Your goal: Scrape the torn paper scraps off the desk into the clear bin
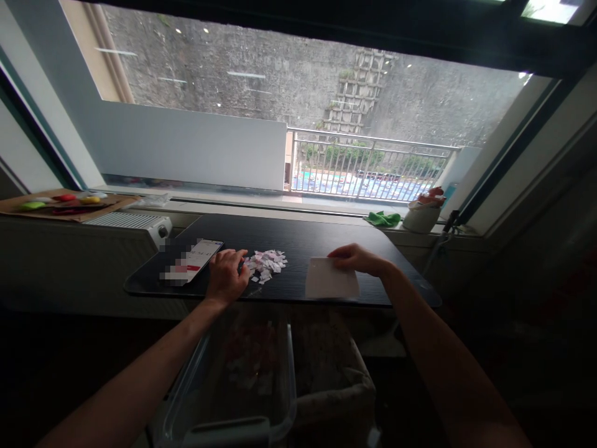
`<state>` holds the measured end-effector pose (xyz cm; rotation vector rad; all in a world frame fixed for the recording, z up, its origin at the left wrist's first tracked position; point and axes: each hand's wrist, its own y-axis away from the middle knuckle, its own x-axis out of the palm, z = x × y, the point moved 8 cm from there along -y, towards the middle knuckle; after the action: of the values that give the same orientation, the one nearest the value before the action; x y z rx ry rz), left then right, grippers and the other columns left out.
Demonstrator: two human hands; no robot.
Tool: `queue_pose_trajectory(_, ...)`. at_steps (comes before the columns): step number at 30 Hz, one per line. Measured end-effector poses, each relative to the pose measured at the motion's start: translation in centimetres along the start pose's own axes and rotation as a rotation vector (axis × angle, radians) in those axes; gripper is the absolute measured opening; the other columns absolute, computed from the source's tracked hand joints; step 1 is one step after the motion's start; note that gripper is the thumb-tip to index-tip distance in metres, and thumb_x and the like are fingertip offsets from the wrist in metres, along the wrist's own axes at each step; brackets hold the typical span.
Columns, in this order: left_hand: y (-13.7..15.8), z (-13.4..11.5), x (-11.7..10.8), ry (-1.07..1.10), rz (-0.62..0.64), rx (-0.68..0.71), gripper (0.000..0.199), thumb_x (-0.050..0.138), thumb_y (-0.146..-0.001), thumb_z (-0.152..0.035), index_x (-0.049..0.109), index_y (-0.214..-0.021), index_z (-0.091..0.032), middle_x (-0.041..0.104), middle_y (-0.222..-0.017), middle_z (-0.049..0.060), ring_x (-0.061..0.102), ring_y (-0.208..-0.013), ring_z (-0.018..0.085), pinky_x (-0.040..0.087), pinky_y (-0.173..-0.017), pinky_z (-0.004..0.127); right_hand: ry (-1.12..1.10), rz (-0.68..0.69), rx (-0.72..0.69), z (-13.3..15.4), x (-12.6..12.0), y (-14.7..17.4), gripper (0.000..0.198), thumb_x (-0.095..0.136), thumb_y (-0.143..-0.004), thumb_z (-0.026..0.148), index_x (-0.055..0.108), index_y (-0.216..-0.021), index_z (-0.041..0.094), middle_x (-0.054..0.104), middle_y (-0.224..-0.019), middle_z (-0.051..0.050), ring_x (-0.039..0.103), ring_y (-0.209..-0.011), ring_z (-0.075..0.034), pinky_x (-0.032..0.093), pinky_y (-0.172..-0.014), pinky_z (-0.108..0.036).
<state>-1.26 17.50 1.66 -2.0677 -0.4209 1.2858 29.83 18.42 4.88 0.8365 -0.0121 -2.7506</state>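
On the black table [298, 233] lies a loose pile of small white and pinkish paper scraps [268, 264]. My left hand [227, 274] rests at the left edge of this pile, fingers bent and a dark gap showing between forefinger and thumb. A flat white card or sheet of paper [329, 283] is pinched at its upper right corner by my right hand [357, 259]. The sheet reaches toward the table's near edge, to the right of the scraps. Left of my left hand lies a phone [208, 252] with its screen lit, partly blurred out.
Below the table's near edge stand a clear plastic bin [291, 373] with scraps inside and a pale-lined container [336, 398]. A green cloth [383, 219] and a white pot [421, 218] sit on the windowsill. At left are a radiator [135, 221] and a cardboard sheet [112, 205] with colourful items.
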Motion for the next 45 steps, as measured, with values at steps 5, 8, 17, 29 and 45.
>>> queue_pose_trajectory(5,0.0,-0.1,-0.1,0.007,-0.004,-0.015,0.033,0.046,-0.079,-0.025,0.063,-0.106,-0.019,0.068,-0.094,0.011,0.055,-0.111,0.032,0.037,-0.101,0.05,0.058,-0.212,-0.073,0.1,-1.0,0.1,0.034,0.061,-0.073,0.019,0.074,-0.104,0.012,0.076,-0.083,-0.005,0.065,-0.067,-0.016,0.052,-0.061,-0.025)
queue_pose_trajectory(8,0.1,-0.1,0.0,0.008,0.002,-0.023,0.033,0.046,-0.078,-0.024,0.063,-0.106,-0.02,0.068,-0.093,0.01,0.055,-0.111,0.031,0.038,-0.101,0.05,0.096,-0.313,-0.147,1.4,0.1,-1.2,0.037,0.057,-0.079,0.024,0.072,-0.11,0.012,0.075,-0.088,-0.007,0.066,-0.07,-0.017,0.052,-0.062,-0.027)
queue_pose_trajectory(17,0.2,-0.2,0.2,-0.006,0.015,-0.024,0.036,0.047,-0.079,-0.023,0.062,-0.111,-0.018,0.068,-0.098,0.011,0.054,-0.113,0.031,0.037,-0.103,0.049,0.282,-0.307,-0.346,6.4,4.3,-0.6,0.03,0.054,-0.08,0.014,0.075,-0.102,0.018,0.077,-0.085,-0.005,0.068,-0.079,-0.019,0.051,-0.08,-0.032)
queue_pose_trajectory(29,0.3,-0.3,0.1,-0.016,0.018,-0.016,0.035,0.047,-0.08,-0.022,0.062,-0.111,-0.018,0.068,-0.097,0.01,0.053,-0.113,0.031,0.037,-0.102,0.049,0.527,-0.372,-0.374,7.7,3.6,1.7,0.035,0.05,-0.082,0.013,0.073,-0.108,0.019,0.077,-0.094,-0.005,0.069,-0.083,-0.02,0.05,-0.08,-0.03)
queue_pose_trajectory(45,0.2,-0.6,-0.3,-0.03,0.014,0.0,0.035,0.047,-0.08,-0.023,0.063,-0.11,-0.017,0.067,-0.096,0.01,0.054,-0.113,0.031,0.037,-0.102,0.049,0.7,-0.408,-0.255,7.5,2.2,5.4,0.033,0.049,-0.085,0.015,0.073,-0.108,0.019,0.076,-0.103,-0.007,0.07,-0.09,-0.022,0.049,-0.083,-0.03)
